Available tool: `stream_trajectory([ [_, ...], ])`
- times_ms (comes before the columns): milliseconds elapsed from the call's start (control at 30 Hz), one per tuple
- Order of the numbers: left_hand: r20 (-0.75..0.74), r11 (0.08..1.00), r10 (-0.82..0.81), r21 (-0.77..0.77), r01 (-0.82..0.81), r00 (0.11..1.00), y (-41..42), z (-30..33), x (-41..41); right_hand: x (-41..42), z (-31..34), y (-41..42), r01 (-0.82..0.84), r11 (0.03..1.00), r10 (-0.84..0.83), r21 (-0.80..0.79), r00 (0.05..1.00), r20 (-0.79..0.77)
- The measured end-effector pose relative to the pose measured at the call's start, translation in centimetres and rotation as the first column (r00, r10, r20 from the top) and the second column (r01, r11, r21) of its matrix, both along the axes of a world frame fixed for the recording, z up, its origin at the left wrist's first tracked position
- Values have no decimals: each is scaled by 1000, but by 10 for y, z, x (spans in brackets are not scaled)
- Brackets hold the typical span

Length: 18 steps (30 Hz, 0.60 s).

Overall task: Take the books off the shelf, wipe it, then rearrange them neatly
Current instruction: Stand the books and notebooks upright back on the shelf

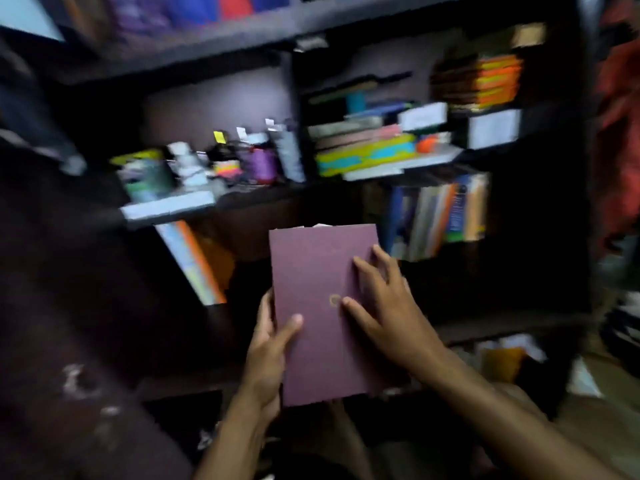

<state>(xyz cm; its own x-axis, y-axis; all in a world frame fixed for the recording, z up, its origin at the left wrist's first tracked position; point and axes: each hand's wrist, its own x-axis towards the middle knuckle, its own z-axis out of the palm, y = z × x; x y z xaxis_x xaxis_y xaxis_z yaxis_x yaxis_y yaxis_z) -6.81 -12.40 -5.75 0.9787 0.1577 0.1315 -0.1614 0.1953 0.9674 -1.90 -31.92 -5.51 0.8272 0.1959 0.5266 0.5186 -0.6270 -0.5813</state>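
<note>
A dark bookshelf (346, 199) fills the blurred view ahead of us. We hold a maroon book (322, 306), long axis pointing away toward it. Our left hand (266, 355) grips its left edge, thumb on the cover; our right hand (384, 306) lies flat on top.

**Blurred shelves, hidden fingers**

Motion blur smears the bookshelf (221, 199): titles on the upright books (440, 216) and stacked books (367, 154) are unreadable, and the small bottles (256, 157) are indistinct. The maroon book (315, 306) hides the left hand's (266, 355) fingers. Both forearms run off the bottom edge.
</note>
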Motion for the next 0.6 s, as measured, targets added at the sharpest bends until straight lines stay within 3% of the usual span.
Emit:
stream_trajectory([
  [133,135,932,340,86,-353,931,70,6,-9,26,7,99,-257,964,261,-68,963,64],
  [233,239,772,576,156,-617,782,113,0,-17,38,13,164,-351,918,372,-182,924,93],
  [333,298,611,699,223,-760,650,142,-9,-21,42,4,218,-408,843,449,-351,893,39],
  [500,262,460,809,273,-845,526,160,-31,-11,62,-35,245,-627,766,581,-143,770,-263],
  [600,259,393,841,309,-866,474,163,-41,5,65,-53,247,-722,688,668,-75,671,-321],
])
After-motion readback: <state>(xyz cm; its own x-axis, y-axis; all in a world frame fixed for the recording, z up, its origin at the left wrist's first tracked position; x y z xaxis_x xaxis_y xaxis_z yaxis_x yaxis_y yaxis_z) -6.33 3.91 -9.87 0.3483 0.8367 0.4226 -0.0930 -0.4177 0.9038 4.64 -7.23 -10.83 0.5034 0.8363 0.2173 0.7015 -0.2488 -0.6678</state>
